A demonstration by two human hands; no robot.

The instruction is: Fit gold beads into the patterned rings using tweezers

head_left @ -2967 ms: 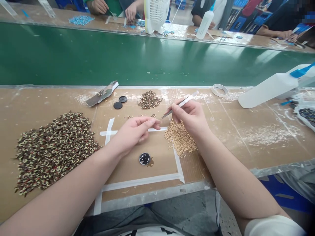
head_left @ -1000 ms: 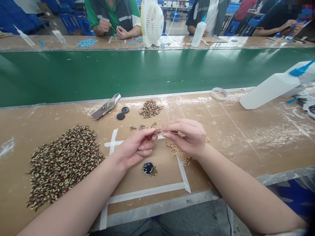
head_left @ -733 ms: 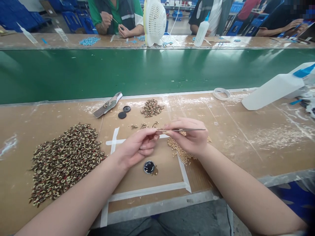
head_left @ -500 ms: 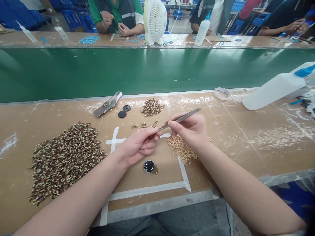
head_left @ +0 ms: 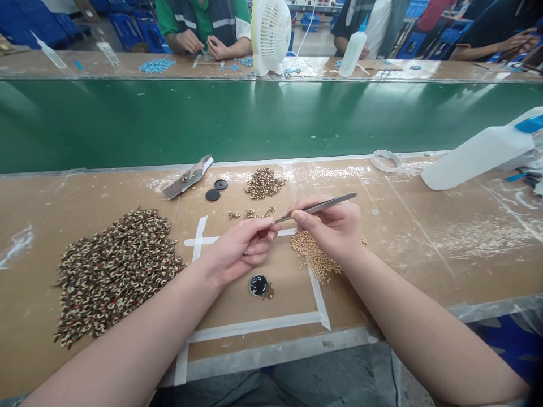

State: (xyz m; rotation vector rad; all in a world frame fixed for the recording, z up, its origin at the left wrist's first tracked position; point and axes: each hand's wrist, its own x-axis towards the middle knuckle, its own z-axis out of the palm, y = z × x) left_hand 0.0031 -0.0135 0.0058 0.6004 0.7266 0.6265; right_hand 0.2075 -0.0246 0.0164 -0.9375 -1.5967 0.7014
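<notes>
My right hand (head_left: 333, 226) grips metal tweezers (head_left: 326, 204), their tips pointing left at my left fingertips. My left hand (head_left: 244, 249) is closed in a pinch, and whatever sits between its thumb and finger is too small to make out. Below the hands, a small round dish of dark liquid (head_left: 258, 286) rests on the cardboard. Tan beads (head_left: 316, 257) lie in a heap under my right hand. On the left spreads a large pile of small brown and cream pieces (head_left: 114, 271). A smaller pile of similar pieces (head_left: 263, 183) lies beyond my hands.
White tape strips (head_left: 258, 327) frame the dish. Two black discs (head_left: 212, 195) and a bent strip (head_left: 189, 178) lie at the back. A tape roll (head_left: 386, 161) and a white bottle (head_left: 479, 155) stand to the right. Past the green belt (head_left: 212, 121), people sit by a fan (head_left: 271, 37).
The tweezers have tilted flatter, with their rear end lower and a little to the right. My left hand keeps its pinch. The whole view has shifted slightly.
</notes>
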